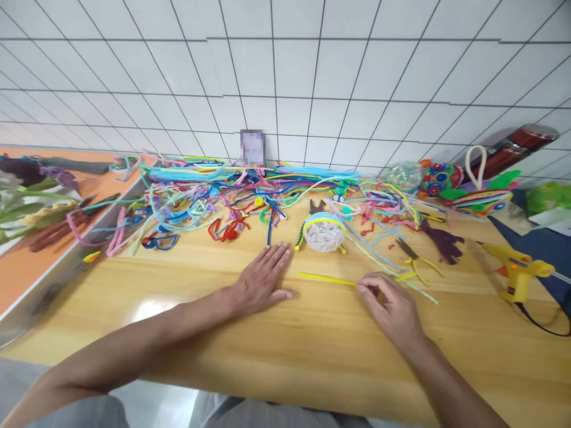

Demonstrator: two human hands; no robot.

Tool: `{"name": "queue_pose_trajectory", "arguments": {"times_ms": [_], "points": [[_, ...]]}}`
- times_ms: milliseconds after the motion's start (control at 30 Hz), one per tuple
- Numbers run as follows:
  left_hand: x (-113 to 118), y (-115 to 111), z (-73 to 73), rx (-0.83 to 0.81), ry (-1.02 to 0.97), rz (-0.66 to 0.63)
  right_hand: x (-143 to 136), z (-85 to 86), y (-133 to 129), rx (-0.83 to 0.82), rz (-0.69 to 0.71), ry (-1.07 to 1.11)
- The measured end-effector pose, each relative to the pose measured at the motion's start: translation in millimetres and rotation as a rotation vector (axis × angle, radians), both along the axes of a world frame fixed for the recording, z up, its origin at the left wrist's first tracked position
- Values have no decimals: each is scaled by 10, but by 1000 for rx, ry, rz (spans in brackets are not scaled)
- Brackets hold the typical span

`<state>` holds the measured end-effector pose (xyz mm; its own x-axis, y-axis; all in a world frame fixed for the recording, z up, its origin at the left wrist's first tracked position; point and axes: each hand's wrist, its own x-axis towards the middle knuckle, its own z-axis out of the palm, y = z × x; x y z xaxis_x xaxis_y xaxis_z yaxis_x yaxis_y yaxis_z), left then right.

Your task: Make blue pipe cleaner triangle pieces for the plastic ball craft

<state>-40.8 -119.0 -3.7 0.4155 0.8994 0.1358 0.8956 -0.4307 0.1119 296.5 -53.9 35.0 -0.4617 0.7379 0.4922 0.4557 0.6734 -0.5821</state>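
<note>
A yellow pipe cleaner [328,278] stretches left from the pinched fingers of my right hand [392,306], low over the wooden table. My left hand [264,276] lies flat on the tabletop, fingers out and thumb apart, holding nothing. Just beyond the two hands stands a round craft piece [325,235] with a whitish face, a yellow and blue rim, and green and yellow legs. Dark pieces stick up behind its rim. A blue pipe cleaner [270,229] ends near my left fingertips. Pale green and blue strands pass behind my right hand.
Tangled coloured pipe cleaners [200,202] fill the table's back edge. At right are pliers [414,258] with yellow handles, a yellow glue gun [517,270] with a cord, decorated craft pieces [439,176] and a dark red cylinder [513,151]. A small picture card [253,148] leans on the tiled wall.
</note>
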Motion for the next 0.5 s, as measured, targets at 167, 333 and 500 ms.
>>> {"name": "queue_pose_trajectory", "arguments": {"times_ms": [167, 333, 500], "points": [[18, 2, -54, -3, 29, -10, 25, -44, 35, -37, -37, -16], [39, -9, -22, -11, -3, -23, 56, -145, 101, -101, -104, -56], [37, -13, 12, -55, -69, -20, 97, -246, 176, -171, -232, -64]]}}
